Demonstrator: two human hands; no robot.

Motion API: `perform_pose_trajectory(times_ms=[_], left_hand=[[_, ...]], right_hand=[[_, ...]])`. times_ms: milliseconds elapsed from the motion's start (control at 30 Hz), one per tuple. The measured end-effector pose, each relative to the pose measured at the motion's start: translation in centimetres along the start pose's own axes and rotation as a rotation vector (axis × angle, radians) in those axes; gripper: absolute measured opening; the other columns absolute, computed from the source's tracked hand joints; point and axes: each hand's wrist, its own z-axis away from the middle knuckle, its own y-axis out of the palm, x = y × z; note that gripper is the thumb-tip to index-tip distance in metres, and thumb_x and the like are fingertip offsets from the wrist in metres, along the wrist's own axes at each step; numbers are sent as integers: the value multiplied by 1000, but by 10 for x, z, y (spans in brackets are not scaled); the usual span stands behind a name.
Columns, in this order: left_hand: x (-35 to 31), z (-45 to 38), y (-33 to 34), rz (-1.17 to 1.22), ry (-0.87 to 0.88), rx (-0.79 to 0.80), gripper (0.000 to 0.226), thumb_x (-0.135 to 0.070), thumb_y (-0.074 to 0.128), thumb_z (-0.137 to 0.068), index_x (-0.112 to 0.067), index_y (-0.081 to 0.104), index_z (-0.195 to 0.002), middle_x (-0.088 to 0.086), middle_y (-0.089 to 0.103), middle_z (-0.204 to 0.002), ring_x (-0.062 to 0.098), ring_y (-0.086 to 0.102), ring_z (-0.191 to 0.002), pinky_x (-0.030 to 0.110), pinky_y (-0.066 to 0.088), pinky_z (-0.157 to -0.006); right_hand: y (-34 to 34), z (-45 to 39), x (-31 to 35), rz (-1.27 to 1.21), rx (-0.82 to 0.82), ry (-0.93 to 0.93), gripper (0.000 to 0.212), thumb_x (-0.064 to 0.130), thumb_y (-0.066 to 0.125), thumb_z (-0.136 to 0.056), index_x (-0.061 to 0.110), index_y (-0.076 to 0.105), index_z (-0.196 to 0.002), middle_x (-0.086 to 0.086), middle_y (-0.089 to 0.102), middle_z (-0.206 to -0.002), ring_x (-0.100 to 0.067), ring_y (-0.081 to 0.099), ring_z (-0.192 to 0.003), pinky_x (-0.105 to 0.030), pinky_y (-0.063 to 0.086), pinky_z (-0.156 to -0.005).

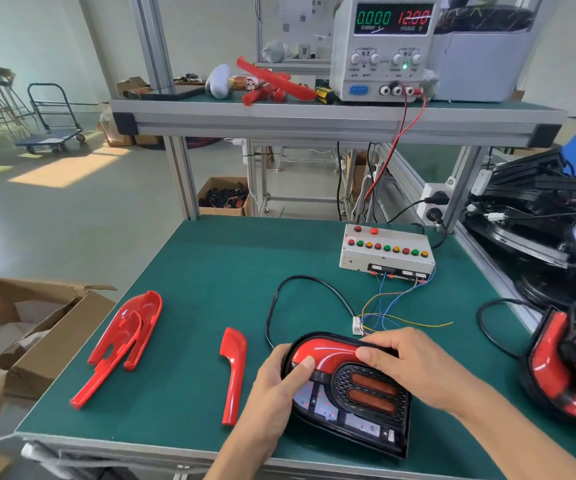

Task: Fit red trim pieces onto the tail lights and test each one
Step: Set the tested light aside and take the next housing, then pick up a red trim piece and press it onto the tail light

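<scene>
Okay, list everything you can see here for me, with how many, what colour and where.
Tail light: 1, black with red trim, front of bench, under both hands.
Loose trim pieces: 1 red mid-bench; a red nested stack to its left, count unclear.
Test box: 1, grey, coloured buttons, back right of bench.
Power supply: 1, grey-white, on the shelf, reads 0.000 and 12.00.
Red parts on shelf: several, beside the supply.
Finished tail lights: at least 1, black and red, right edge.
Cardboard box: 1, brown, open, left of bench.
Bench mat: green.
Left hand: presses the trim's left end.
Right hand: rests over the trim's right end.
</scene>
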Motion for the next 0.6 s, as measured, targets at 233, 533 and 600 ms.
perform_pose_trajectory(times_ms=[233,533,600], left_hand=[[-17,28,15,-282,116,-167,23,-41,58,-100,-43,57,-123,-26,57,-129,-9,52,-122,8,40,-97],[-72,53,-87,-936,297,-850,15,-14,71,-89,-27,65,-85,-14,61,-84,7,57,-75,18,40,-69],[-81,51,-121,-1092,192,-960,6,-14,70,-90,-19,69,-94,-3,59,-94,20,57,-82,33,43,-71]], right_hand=[[10,7,-15,-56,-161,79,51,69,45,-89,26,72,-88,4,72,-81,-14,66,-77,-41,54,-85],[29,5,-21,-307,-432,283,42,45,61,-97,17,79,-72,1,77,-74,-27,72,-85,-39,51,-82],[30,6,-18,-301,-425,293,43,48,61,-96,18,80,-71,3,76,-72,-25,71,-83,-39,49,-78]])
